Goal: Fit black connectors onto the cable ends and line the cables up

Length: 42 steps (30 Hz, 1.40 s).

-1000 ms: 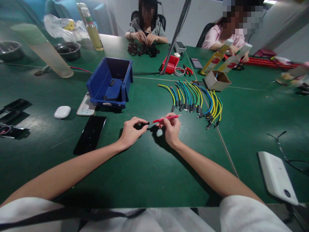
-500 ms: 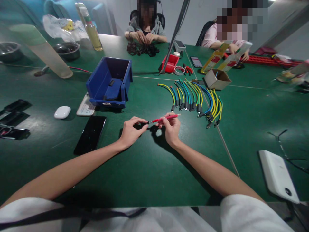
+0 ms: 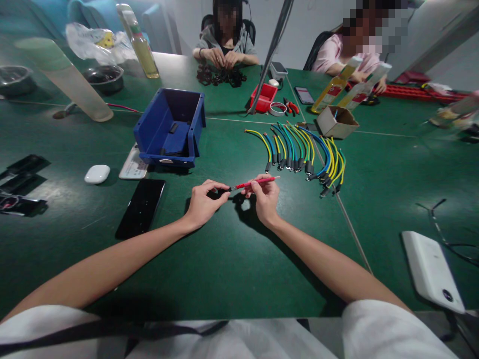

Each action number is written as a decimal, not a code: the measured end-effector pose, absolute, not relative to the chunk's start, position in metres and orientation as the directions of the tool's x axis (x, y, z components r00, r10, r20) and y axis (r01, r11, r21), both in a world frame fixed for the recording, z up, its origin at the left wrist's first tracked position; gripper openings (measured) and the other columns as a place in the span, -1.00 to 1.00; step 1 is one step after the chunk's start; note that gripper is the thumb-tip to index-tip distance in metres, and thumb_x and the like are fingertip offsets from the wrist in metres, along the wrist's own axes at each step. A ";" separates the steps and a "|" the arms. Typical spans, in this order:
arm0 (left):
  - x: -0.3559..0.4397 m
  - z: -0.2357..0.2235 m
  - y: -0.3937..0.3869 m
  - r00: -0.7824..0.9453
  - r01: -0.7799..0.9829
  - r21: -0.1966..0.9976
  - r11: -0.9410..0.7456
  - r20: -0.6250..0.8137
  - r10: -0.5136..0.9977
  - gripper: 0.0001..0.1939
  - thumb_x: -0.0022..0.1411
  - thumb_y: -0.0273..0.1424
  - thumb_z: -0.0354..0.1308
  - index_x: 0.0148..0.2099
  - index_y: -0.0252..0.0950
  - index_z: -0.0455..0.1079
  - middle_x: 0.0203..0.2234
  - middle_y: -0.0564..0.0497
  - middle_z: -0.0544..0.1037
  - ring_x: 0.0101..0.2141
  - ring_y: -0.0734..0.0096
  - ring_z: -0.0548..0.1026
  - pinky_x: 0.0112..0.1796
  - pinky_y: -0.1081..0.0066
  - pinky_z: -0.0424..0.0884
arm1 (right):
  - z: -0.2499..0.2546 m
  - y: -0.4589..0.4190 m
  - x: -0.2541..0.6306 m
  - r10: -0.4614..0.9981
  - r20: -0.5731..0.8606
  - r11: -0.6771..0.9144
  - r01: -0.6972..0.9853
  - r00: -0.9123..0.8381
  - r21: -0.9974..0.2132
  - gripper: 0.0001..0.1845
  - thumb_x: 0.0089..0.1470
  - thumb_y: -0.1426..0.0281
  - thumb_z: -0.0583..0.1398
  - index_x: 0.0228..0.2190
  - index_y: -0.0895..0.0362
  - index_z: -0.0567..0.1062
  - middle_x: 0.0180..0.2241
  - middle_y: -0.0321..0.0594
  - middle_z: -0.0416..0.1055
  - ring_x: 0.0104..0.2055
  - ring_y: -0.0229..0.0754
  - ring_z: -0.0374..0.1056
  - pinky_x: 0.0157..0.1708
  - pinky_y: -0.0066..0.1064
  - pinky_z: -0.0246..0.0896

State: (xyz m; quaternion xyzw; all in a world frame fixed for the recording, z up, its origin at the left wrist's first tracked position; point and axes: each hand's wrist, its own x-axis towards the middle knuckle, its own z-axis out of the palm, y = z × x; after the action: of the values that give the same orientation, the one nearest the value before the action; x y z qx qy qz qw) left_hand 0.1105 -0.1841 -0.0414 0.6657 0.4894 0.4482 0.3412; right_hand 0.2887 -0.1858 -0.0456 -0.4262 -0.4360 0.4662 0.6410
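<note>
My right hand [image 3: 268,200] is closed around a short red wire [image 3: 265,181], whose bare end points right. Toward the left, the wire's metal terminal [image 3: 232,188] meets a small black sleeve [image 3: 224,190]. That sleeve is pinched between thumb and forefinger of my left hand [image 3: 204,202]. How far the terminal sits inside the sleeve, I cannot tell. Just beyond my right hand lies a row of short yellow, blue and green wires [image 3: 299,149], with black sleeves and ring terminals at their near ends.
A blue bin [image 3: 140,130] with a few black pieces stands behind my left hand. Near it lie a black phone [image 3: 140,209] and a white case [image 3: 97,174]. Farther back are a small carton [image 3: 331,127], a red box [image 3: 266,97] and pliers [image 3: 292,107]. Two people sit across the table.
My hands, the red wire and the black sleeve stay almost in place. Across the table, the person at the right has shifted slightly.
</note>
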 end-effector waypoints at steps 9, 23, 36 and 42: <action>0.111 -0.040 -0.184 0.119 0.356 0.893 -0.275 0.248 0.961 -0.86 0.10 -0.39 0.30 -0.25 -0.27 0.57 -0.38 -0.02 0.59 -0.39 0.40 0.45 -0.30 0.37 0.36 | -0.046 -0.187 0.289 0.970 0.170 0.204 -0.197 0.176 -0.959 -0.79 0.12 0.27 0.22 -0.34 0.07 0.29 -0.56 -0.41 0.43 -0.53 -0.26 0.45 -0.57 -0.47 0.24; 0.110 -0.042 -0.184 0.120 0.375 0.888 -0.268 0.240 0.963 -0.85 0.11 -0.35 0.31 -0.23 -0.25 0.57 -0.38 -0.01 0.59 -0.40 0.40 0.46 -0.30 0.37 0.38 | -0.044 -0.187 0.288 0.974 0.181 0.206 -0.200 0.136 -0.958 -0.77 0.11 0.24 0.23 -0.34 0.08 0.29 -0.54 -0.40 0.43 -0.54 -0.28 0.43 -0.58 -0.48 0.26; 0.110 -0.042 -0.186 0.092 0.321 0.907 -0.273 0.257 0.962 -0.84 0.12 -0.33 0.30 -0.24 -0.27 0.57 -0.35 -0.04 0.60 -0.36 0.37 0.50 -0.29 0.36 0.40 | -0.041 -0.187 0.286 0.991 0.035 0.071 -0.293 0.127 -0.953 -0.76 0.05 0.28 0.27 -0.36 0.09 0.30 -0.55 -0.40 0.44 -0.55 -0.29 0.44 -0.63 -0.53 0.26; 0.111 -0.040 -0.186 0.081 0.285 0.923 -0.259 0.246 0.966 -0.86 0.11 -0.35 0.30 -0.25 -0.27 0.57 -0.36 -0.05 0.60 -0.34 0.35 0.52 -0.26 0.34 0.42 | -0.043 -0.185 0.287 0.991 0.063 0.096 -0.302 0.117 -0.948 -0.78 0.06 0.29 0.26 -0.36 0.09 0.31 -0.57 -0.41 0.43 -0.57 -0.29 0.44 -0.63 -0.54 0.26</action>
State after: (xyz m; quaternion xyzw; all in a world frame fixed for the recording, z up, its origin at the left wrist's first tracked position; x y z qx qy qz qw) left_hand 0.1112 -0.1864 -0.0403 0.6397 0.4889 0.4695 0.3625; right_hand 0.2872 -0.1853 -0.0430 -0.4214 -0.4089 0.5237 0.6173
